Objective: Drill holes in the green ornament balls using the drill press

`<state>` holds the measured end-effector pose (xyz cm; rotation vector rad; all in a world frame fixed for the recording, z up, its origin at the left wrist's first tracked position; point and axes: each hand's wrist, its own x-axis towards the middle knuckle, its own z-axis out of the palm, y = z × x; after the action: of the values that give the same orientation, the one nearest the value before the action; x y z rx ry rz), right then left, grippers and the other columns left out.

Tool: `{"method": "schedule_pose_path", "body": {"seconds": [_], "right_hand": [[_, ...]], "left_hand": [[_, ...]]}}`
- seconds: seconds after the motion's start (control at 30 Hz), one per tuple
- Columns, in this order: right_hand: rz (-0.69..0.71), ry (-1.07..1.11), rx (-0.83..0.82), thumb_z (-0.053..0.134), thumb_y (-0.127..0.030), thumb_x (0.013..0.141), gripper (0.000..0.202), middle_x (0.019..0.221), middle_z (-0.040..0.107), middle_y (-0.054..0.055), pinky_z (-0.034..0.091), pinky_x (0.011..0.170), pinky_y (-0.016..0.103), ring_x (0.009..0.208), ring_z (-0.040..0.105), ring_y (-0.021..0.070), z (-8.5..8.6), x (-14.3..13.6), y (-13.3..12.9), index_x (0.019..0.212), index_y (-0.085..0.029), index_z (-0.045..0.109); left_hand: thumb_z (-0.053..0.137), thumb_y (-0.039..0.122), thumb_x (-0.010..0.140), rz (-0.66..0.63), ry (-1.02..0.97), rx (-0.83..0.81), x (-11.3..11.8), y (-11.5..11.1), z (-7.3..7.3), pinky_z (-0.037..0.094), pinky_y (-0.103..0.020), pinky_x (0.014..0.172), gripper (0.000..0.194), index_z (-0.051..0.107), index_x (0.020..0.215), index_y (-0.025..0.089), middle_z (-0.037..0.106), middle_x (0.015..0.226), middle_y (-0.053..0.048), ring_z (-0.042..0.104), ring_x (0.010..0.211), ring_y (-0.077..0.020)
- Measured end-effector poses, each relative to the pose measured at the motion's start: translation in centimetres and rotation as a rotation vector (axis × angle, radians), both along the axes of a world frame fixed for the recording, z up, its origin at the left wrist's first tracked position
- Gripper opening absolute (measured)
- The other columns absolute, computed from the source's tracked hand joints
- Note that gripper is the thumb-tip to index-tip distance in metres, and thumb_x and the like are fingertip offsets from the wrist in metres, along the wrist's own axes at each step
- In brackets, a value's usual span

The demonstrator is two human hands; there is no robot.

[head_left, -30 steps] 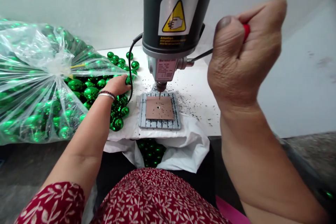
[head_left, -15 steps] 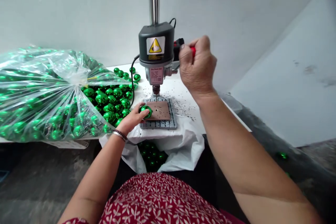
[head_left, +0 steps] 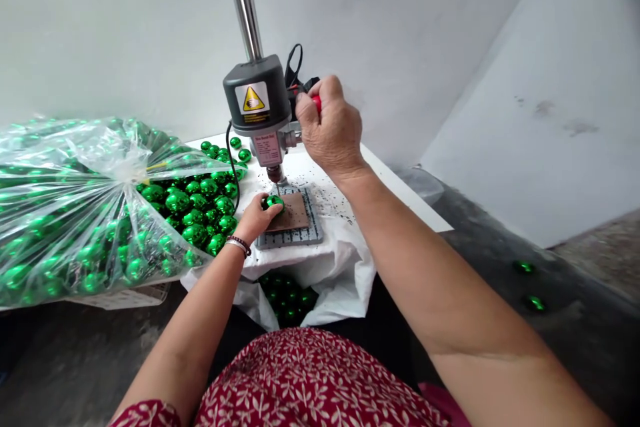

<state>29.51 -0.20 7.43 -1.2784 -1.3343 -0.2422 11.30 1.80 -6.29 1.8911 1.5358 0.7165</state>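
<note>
A small drill press (head_left: 256,97) with a yellow warning sticker stands on the white table. My right hand (head_left: 330,123) is wrapped round its red-ended handle (head_left: 317,104). My left hand (head_left: 256,219) grips a shiny green ball (head_left: 273,202) between thumb and fingers. The ball rests over the brown board (head_left: 295,212), directly below the chuck (head_left: 275,174). Under the board lies the grey slotted base (head_left: 313,232), with dark shavings scattered around.
Left of the press, a clear plastic bag (head_left: 105,167) bulges with green balls, and loose ones (head_left: 197,217) lie beside it. More balls (head_left: 287,297) sit in a white sack (head_left: 345,273) at my lap. Two balls (head_left: 535,303) lie on the floor at right.
The view has turned and tilted. The ball in my left hand has moved from the board's left side to beneath the chuck. My right hand still holds the handle.
</note>
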Motion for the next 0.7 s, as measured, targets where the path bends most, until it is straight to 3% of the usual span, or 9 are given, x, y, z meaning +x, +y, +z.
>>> {"method": "schedule_pose_path", "body": {"seconds": [0.2, 0.47, 0.57, 0.7], "right_hand": [[-0.017, -0.017, -0.068, 0.033, -0.05, 0.099, 0.03, 0.079, 0.051, 0.0, 0.049, 0.082, 0.029, 0.079, 0.062, 0.0118, 0.2, 0.1, -0.2, 0.097, -0.022, 0.043], [0.054, -0.002, 0.056, 0.032, -0.058, 0.098, 0.037, 0.075, 0.05, -0.001, 0.049, 0.078, 0.026, 0.078, 0.062, 0.0104, -0.4, 0.5, 0.4, 0.095, -0.023, 0.042], [0.067, -0.011, 0.065, 0.029, -0.06, 0.098, 0.04, 0.077, 0.05, -0.001, 0.049, 0.079, 0.026, 0.081, 0.063, 0.0108, -0.5, 0.6, 0.5, 0.096, -0.023, 0.042], [0.018, -0.039, -0.007, 0.029, -0.056, 0.099, 0.037, 0.081, 0.052, 0.001, 0.049, 0.08, 0.028, 0.084, 0.063, 0.0119, -0.3, 0.5, -0.2, 0.098, -0.022, 0.043]], "left_hand": [[0.071, 0.041, 0.08, -0.032, 0.167, 0.021, 0.9, 0.0, 1.2, 0.049, -0.034, 0.086, 0.053, 0.063, 0.125, 0.014, 0.073, 0.108, -0.011, 0.065, 0.095, -0.0232], [0.075, 0.034, 0.076, -0.087, 0.288, 0.077, 1.2, -0.2, 2.2, 0.05, -0.031, 0.084, 0.047, 0.07, 0.12, 0.018, 0.075, 0.101, -0.007, 0.066, 0.09, -0.0216], [0.079, 0.033, 0.071, -0.119, 0.256, 0.048, 1.3, -0.1, 2.3, 0.051, -0.03, 0.084, 0.052, 0.071, 0.121, 0.02, 0.075, 0.097, -0.004, 0.066, 0.089, -0.0211], [0.081, 0.033, 0.07, -0.092, 0.065, -0.054, 0.7, 0.1, 1.3, 0.051, -0.029, 0.083, 0.065, 0.066, 0.132, 0.019, 0.074, 0.093, -0.001, 0.065, 0.083, -0.0186]]}}
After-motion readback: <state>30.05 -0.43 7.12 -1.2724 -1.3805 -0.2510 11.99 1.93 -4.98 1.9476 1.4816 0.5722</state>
